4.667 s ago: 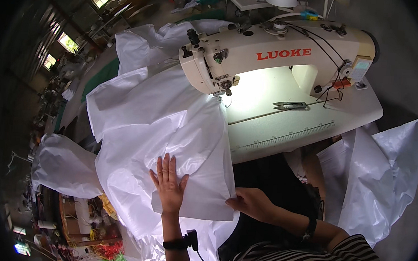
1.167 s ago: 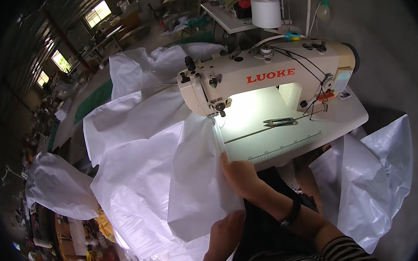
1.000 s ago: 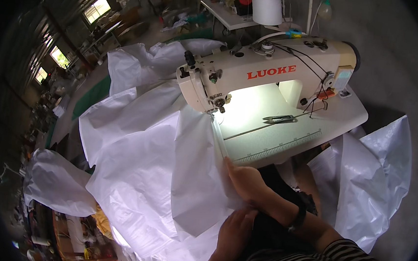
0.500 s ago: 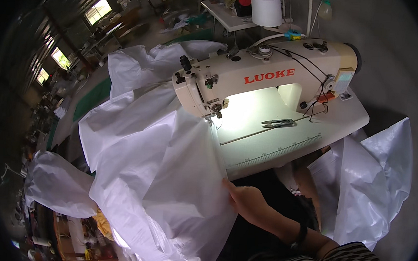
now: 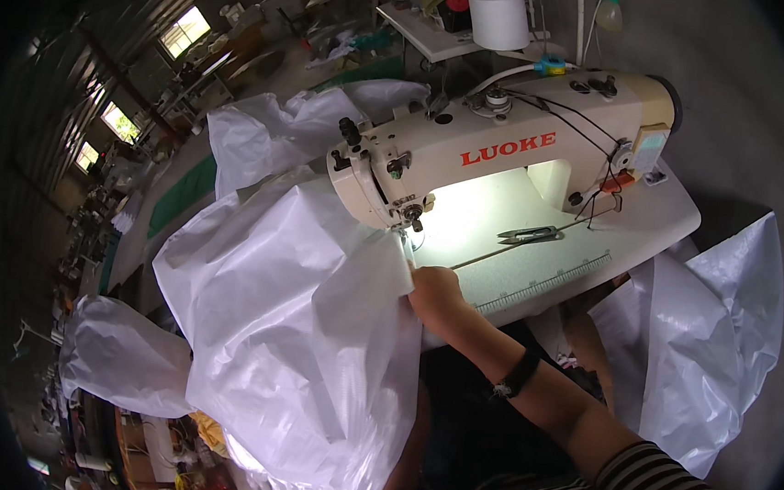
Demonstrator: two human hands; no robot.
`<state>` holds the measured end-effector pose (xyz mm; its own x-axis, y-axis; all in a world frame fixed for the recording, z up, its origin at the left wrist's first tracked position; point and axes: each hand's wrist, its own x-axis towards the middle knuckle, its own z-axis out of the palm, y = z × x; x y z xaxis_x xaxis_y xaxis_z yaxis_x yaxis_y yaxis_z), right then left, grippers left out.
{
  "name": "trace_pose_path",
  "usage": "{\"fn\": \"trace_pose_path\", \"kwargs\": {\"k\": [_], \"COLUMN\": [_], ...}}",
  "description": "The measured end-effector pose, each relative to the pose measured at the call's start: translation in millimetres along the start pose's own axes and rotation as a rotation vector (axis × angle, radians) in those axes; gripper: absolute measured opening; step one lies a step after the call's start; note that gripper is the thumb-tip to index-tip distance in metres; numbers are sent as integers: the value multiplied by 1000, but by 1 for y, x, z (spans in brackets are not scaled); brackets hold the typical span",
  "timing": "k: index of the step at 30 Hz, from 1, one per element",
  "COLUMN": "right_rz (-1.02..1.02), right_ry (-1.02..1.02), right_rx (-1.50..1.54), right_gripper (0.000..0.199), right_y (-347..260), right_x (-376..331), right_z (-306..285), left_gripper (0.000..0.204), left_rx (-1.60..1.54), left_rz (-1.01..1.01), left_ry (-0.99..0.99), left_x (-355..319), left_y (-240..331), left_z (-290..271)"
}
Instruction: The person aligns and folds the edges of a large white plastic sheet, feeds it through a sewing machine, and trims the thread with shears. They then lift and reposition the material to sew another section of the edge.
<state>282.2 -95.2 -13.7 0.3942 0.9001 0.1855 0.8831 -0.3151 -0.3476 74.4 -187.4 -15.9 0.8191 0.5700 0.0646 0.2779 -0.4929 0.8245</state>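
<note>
A glossy white plastic sheet [image 5: 295, 302] drapes over the left end of the sewing machine bed, its right edge running up to the needle area under the machine head [image 5: 365, 183]. My right hand [image 5: 436, 293] is closed on that edge, just in front of the needle, with the fingertips turned away from sight. My left forearm [image 5: 406, 467], with a dark band at the wrist, rises from the lower edge; the sheet hides my left hand. A pair of thread snips [image 5: 529, 235] lies on the lit machine bed [image 5: 500, 272], to the right of the needle.
More white sheeting [image 5: 712, 335] hangs off the right side, and another white piece [image 5: 126, 353] bulges at the left. A white thread cone [image 5: 499, 20] stands behind the machine. A side table [image 5: 427, 36] and cluttered workshop floor lie farther back.
My right hand has moved up along the sheet's edge toward the needle. My left forearm has come into sight at the bottom. The view has shifted slightly.
</note>
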Motion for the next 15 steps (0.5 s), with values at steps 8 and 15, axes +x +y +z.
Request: {"fn": "trace_pose_path", "kwargs": {"k": [8,15], "right_rz": [13,8], "right_ry": [17,-73], "right_rx": [-8,-135], "right_gripper": [11,27], "right_y": [-13,-14], "right_x": [-46,-33], "right_z": [-4,0], "left_gripper": [61,63], "left_rx": [767,841], "left_rz": [32,-205], "left_ry": [390,431], "left_x": [22,82], "left_y": [7,-97], "left_z": [-59,-119]}}
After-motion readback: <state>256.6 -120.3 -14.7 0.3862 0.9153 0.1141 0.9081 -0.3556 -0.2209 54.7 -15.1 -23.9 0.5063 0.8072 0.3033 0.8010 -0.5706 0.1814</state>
